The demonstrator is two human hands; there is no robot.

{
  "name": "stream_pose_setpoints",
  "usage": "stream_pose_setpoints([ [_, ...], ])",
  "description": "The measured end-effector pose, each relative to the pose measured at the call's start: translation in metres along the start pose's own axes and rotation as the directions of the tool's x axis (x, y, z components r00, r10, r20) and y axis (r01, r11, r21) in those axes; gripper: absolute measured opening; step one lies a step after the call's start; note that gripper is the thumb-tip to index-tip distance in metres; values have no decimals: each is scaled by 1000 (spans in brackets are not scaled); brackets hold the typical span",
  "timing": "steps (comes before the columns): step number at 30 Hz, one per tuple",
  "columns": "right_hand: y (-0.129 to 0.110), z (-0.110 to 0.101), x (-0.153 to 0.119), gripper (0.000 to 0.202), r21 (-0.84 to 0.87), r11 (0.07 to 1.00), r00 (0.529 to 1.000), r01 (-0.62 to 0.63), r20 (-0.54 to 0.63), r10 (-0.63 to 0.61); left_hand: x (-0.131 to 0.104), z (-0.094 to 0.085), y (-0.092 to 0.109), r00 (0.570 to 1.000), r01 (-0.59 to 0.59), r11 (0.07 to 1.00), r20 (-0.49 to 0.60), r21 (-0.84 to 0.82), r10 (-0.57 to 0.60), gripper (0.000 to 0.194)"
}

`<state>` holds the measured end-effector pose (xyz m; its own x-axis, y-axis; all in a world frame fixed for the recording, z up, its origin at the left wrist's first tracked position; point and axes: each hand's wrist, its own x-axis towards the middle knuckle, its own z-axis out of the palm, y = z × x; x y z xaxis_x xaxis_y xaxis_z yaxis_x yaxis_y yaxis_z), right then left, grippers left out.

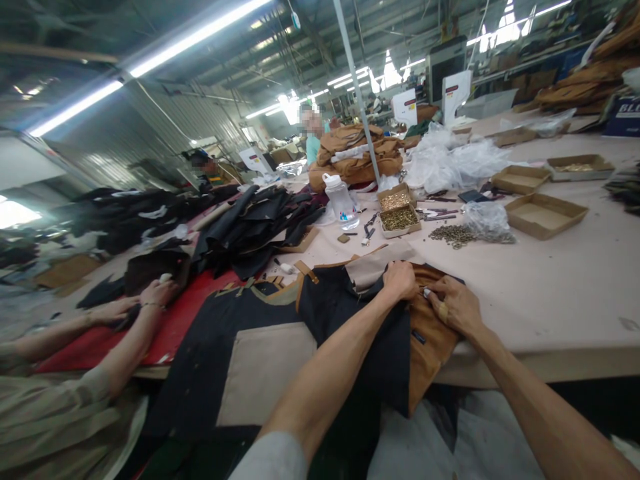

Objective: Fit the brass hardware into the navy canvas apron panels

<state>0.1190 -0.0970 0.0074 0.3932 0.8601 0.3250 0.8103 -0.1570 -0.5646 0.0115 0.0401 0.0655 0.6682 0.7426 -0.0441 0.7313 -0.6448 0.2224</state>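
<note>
A dark cloth garment (370, 333) with a brown panel (433, 340) lies over the table's front edge, its lower part hanging down. My left hand (400, 280) is closed in a fist on the garment's upper edge, where the dark and brown cloth meet. Just to its right, my right hand (455, 303) has its fingers bent and pressed to the brown panel. Something small and white shows at its fingertips; whether it is a wrap or a held part I cannot tell. A small dark label sits on the brown panel. Left of these lies another dark piece with a beige pocket (267, 373).
A co-worker's hands (155, 293) handle dark cloth over a red sheet (200, 307) at left. Farther back are a dark cloth pile (250, 223), a water bottle (341, 203), boxes of small metal parts (400, 220), loose rings (453, 235) and an open cardboard tray (545, 215).
</note>
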Motion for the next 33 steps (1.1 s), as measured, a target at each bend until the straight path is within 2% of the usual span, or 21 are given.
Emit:
stream_pose_setpoints([
  [3, -2, -1, 0, 20, -9, 1000, 1000, 4, 4, -4, 9, 4, 1, 999, 24, 999, -31, -32, -25, 26],
  [6, -3, 0, 0, 20, -32, 999, 1000, -8, 0, 8, 12, 1, -3, 999, 22, 992, -26, -123, -25, 21],
  [9, 2, 1, 3, 23, -16, 1000, 1000, -9, 5, 9, 7, -4, -12, 996, -82, 972, 16, -219, 88, 13],
  [12, 13, 1, 11, 26, 54, 998, 998, -32, 54, 29, -2, -5, -23, 973, -210, 927, 27, -310, 229, 17],
  [17, 28, -5, 26, 30, 223, 971, 986, -90, 159, 55, -15, 3, -34, 928, -372, 867, -114, -332, 355, 20],
  [21, 27, -17, 29, 34, 437, 891, 964, -123, 267, 2, -21, 9, -42, 901, -431, 835, -206, -342, 381, 23],
  [25, 37, -40, 34, 40, 630, 729, 873, -269, 479, -92, -19, 14, -49, 884, -461, 809, -269, -364, 382, 21],
  [27, 49, -52, 45, 45, 666, 675, 862, -318, 499, -87, -18, 16, -51, 878, -470, 801, -288, -370, 382, 18],
  [29, 64, -60, 66, 47, 635, 718, 903, -285, 429, -21, -16, 16, -51, 876, -472, 796, -299, -380, 377, 14],
  [30, 71, -61, 79, 45, 560, 793, 930, -240, 367, 23, -16, 17, -51, 876, -472, 793, -304, -385, 374, 13],
  [32, 84, -57, 110, 37, 283, 948, 971, -145, 227, 80, -15, 18, -52, 873, -478, 784, -314, -396, 373, 13],
  [33, 88, -52, 125, 34, 129, 986, 982, -109, 168, 87, -14, 18, -52, 871, -481, 779, -318, -402, 373, 14],
])
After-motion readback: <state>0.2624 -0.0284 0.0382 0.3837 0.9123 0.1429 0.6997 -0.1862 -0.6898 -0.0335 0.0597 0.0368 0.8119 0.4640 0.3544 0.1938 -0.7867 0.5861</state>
